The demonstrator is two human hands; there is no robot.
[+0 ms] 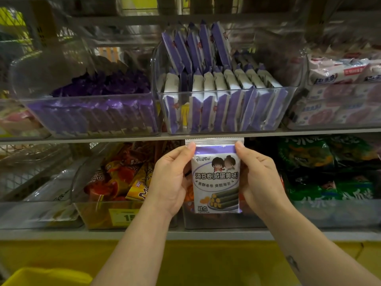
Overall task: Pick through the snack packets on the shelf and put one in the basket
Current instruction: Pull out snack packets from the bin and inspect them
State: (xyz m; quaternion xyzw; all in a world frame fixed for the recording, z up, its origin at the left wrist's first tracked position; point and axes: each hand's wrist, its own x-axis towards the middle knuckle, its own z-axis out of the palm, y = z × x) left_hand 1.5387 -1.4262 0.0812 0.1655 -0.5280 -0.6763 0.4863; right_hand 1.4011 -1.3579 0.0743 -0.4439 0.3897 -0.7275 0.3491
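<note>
ok so progress check: the picking part looks basically done, the dropping part not at all. one purple and white seaweed roll packet (216,176) is off the shelf and held upright in the air in front of the lower shelf (123,233), its top seam just under the edge of the upper shelf (82,139), front facing the camera. left hand (171,178) pinches its left edge and right hand (261,178) pinches the right edge, each thumb on the front near a top corner and the other fingers tucked behind where I can't see them. my guess is they're reading the label before committing. what's left: carry it down to the basket (47,276), which I take to be that yellow corner at the bottom left, well apart from the packet, and I can't see inside it so no idea what's in there. counts: one packet in hand, two hands on it. the clear bin (226,112) right above holds the same kind, roughly eight on edge in the front row, five standing taller behind them, plus a few more at the back right too blurry to count. upper shelf shows three bins properly: shiny purple wrappers (92,112) on the left, the matching one in the middle, pink and white packs (340,96) on the right. lower shelf has a bin of orange and red packets (115,178) and a heap of green bags (329,172), both too jumbled to number
</note>
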